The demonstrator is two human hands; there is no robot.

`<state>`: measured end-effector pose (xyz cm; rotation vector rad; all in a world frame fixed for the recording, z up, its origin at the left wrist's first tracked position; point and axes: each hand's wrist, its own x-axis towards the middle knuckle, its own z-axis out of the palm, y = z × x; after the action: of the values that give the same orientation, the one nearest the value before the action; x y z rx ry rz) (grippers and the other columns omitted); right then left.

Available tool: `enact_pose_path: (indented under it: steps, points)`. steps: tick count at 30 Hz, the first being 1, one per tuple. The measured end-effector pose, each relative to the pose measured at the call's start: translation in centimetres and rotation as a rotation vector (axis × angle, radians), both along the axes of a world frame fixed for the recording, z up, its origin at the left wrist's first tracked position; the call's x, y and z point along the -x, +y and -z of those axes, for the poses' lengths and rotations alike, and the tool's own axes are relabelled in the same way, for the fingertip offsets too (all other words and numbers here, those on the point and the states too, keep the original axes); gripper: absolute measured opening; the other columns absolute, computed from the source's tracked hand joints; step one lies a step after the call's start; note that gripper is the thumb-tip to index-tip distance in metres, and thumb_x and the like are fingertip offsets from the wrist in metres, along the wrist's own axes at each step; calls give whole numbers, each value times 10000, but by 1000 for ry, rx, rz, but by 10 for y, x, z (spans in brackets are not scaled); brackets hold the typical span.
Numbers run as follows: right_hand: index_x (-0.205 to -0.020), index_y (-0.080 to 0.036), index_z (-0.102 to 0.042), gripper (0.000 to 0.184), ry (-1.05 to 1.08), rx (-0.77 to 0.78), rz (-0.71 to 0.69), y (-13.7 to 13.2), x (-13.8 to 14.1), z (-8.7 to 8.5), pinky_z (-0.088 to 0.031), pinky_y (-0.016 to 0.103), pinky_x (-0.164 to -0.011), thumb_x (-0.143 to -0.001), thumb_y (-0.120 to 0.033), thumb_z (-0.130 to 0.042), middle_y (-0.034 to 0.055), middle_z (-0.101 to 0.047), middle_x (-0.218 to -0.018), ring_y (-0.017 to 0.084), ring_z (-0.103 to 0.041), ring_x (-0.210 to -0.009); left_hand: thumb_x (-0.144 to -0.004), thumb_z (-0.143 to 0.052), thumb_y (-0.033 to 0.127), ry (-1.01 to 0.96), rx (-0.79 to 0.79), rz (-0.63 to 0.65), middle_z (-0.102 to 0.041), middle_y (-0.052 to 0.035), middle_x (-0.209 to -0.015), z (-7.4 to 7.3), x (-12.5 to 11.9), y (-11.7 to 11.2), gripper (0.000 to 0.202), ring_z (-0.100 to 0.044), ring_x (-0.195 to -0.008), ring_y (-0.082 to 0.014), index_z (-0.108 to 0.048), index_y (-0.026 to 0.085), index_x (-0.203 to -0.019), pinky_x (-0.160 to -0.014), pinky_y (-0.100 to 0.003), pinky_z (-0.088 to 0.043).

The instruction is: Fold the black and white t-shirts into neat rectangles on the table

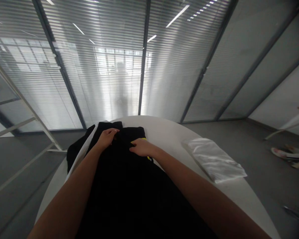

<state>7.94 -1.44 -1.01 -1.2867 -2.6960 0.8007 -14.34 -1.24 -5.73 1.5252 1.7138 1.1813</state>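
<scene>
A black garment (124, 186) lies spread over a round white table (169, 132), with part of it hanging over the left edge. A small yellow detail (146, 156) shows near its far end. My left hand (106, 137) rests on the far part of the garment, fingers curled and pinching the cloth. My right hand (141, 147) lies on the cloth beside it, fingers bent and pressed together on the fabric by the yellow detail.
A clear plastic bag (214, 159) lies flat on the table to the right. Glass walls with blinds (119, 66) stand behind the table. A white metal frame (22, 132) is at the left. Sandals (286, 154) lie on the grey floor at the right.
</scene>
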Motion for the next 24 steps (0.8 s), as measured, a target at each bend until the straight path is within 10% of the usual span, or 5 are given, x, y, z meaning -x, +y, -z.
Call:
enact_pose_path:
  steps: [6,13,24]
  points:
    - [-962,-167,-663,237,78,19,-89,-32,-26,0,-399,258,-640,-846,-346,-559,62,-685,-923,169,-595,-733,-853,-457,486,129,32,-97,-693,-51,-828,0,-7,4,432,-644,-654,-179,-685,186,-1064,-447,-233,-450]
    - [-965,-153,-612,242,207,88,-147,-63,-24,-2,-406,280,-705,-844,-352,-547,86,-653,-974,184,-586,-802,-791,-593,301,290,-32,-128,-698,-87,-1141,8,-7,13,412,-636,-1083,-211,-655,165,-1175,-953,-297,-476]
    - [-914,-170,-653,182,383,382,-47,-96,-25,-15,-413,251,-721,-755,-235,-591,25,-652,-896,153,-582,-793,-832,-500,160,459,-70,-101,-693,-115,-1155,13,1,14,511,-638,-1100,-223,-553,168,-1339,-978,-344,-474]
